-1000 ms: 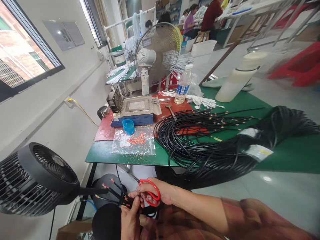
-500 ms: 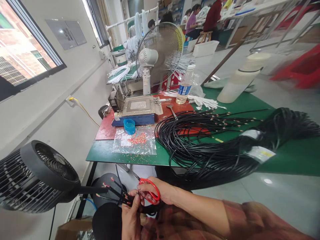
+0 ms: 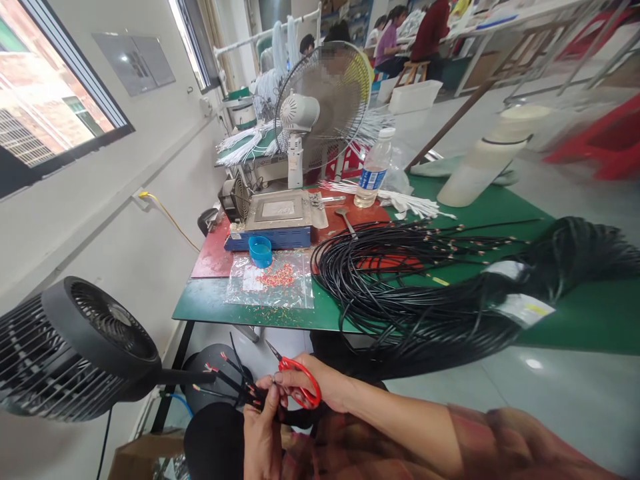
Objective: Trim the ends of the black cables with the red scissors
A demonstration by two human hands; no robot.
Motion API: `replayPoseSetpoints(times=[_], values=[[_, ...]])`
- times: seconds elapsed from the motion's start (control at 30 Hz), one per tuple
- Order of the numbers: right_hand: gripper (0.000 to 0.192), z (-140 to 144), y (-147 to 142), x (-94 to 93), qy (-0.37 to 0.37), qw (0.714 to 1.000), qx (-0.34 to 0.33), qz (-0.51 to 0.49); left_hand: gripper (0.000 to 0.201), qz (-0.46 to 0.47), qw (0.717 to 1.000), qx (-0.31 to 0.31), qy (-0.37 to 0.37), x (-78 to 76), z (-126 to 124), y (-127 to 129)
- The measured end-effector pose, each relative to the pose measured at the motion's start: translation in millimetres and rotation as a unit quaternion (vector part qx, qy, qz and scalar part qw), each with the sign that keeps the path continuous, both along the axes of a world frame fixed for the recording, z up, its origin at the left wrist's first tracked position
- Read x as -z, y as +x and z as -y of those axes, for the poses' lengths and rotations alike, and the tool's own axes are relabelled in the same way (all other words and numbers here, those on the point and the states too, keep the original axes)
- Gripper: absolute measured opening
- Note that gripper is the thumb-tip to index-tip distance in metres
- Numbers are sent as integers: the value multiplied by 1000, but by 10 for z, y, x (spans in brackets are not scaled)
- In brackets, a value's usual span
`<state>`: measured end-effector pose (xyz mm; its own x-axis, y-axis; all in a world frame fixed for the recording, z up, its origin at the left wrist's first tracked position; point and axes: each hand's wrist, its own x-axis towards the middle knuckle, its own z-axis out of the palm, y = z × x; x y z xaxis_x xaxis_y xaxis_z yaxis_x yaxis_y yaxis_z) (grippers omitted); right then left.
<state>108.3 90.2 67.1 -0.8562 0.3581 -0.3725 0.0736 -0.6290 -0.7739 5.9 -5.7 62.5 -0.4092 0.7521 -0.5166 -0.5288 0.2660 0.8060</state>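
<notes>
Below the table's [image 3: 210, 310] near edge, the left hand [image 3: 261, 433] pinches a bunch of black cables [image 3: 235, 387] with bared red-tipped ends, about five, fanning up-left. The right hand [image 3: 313, 385] grips one pair of red-handled scissors [image 3: 295, 383], blades pointing up-left. Both hands sit slightly higher in view than before.

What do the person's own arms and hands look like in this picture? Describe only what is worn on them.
Both hands are bare: no gloves, rings or watch can be seen. The right hand leads back along a bare forearm to a loose sleeve in a blurred reddish-brown checked cloth, pushed up towards the elbow. The left hand shows only up to the wrist, so any sleeve on that arm is out of view.
</notes>
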Motion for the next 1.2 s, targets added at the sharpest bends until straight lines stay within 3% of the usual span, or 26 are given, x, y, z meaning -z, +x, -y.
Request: replayPoseSetpoints(times=[0.3, 0.6, 0.97, 1.2], values=[[48, 75, 3, 41, -1, 999, 36, -6, 14, 21, 1000, -10, 5, 1, -9, 4], [47, 72, 10, 30, -1, 1000, 24, 0, 13, 43, 999, -28, -3, -69, 2, 21], [47, 44, 12, 71, 18, 999, 43, 25, 16, -14, 1000, -10, -6, -14, -31, 10], [45, 46, 12, 67, 72, 995, 52, 36, 15, -5, 1000, -7, -2, -52, -32, 24]])
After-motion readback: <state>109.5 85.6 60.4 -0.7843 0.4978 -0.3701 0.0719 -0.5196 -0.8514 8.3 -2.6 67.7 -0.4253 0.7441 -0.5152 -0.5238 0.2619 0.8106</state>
